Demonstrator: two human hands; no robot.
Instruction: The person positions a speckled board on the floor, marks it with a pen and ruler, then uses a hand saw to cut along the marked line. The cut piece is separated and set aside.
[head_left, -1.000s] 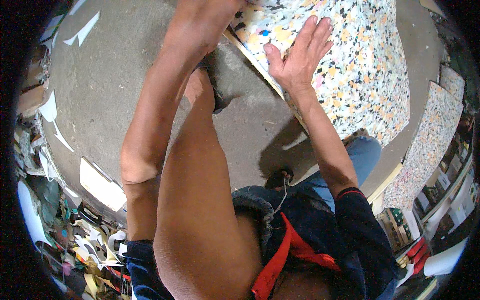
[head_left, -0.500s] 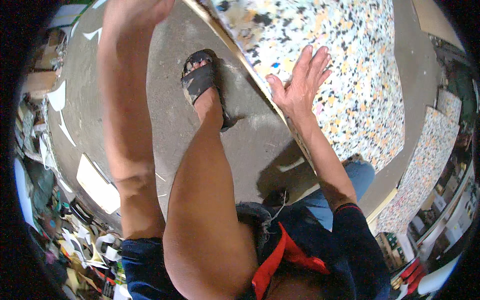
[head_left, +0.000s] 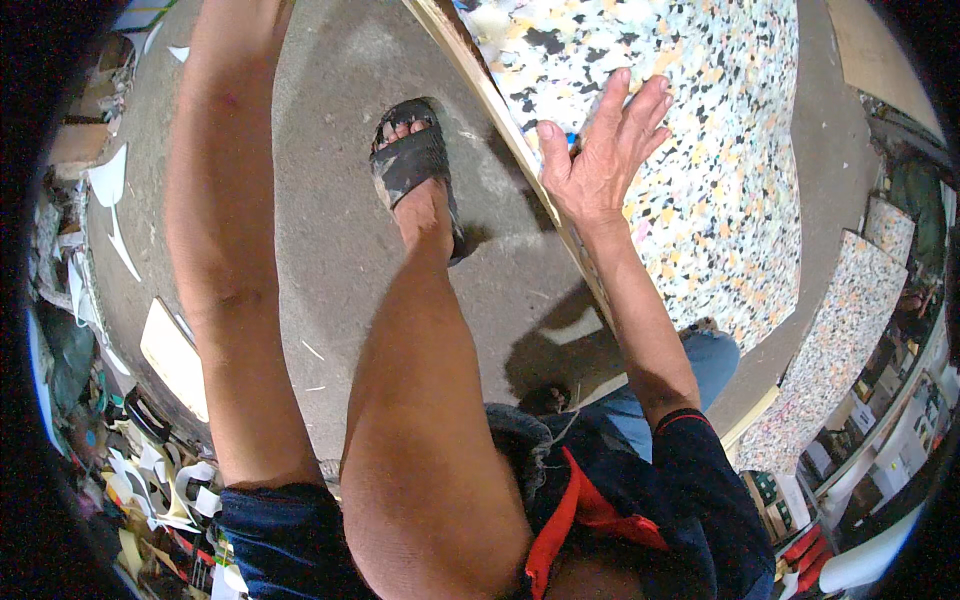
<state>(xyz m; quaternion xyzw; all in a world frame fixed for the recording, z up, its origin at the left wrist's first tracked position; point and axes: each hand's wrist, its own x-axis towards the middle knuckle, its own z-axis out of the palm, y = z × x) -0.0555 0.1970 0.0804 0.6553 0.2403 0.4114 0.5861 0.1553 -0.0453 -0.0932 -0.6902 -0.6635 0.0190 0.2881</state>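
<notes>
A large speckled foam slab (head_left: 700, 170) stands tilted on the concrete floor (head_left: 330, 230), its edge beside a sandalled foot (head_left: 412, 165); it looks light, soft and floppy, best taken along that edge. The right hand (head_left: 600, 160) lies flat on it, grip released; the left hand's grip is out of frame.

- The foam slab (head_left: 700, 150) under the right hand (head_left: 600, 160) is rebonded foam: a matt, coarse-grained surface of pressed crumbs, pale with black, yellow and pink flecks.
- Its near edge (head_left: 500, 110) looks like a plain tan strip, dull, perhaps wood.
- Left of the slab, the floor (head_left: 330, 200) is grey concrete, rough and dusty.
- On that floor, the sandal (head_left: 415, 165) is dark, worn, matt rubber or leather.
- The foam blocks (head_left: 850, 320) right of the slab share its speckled finish.
</notes>
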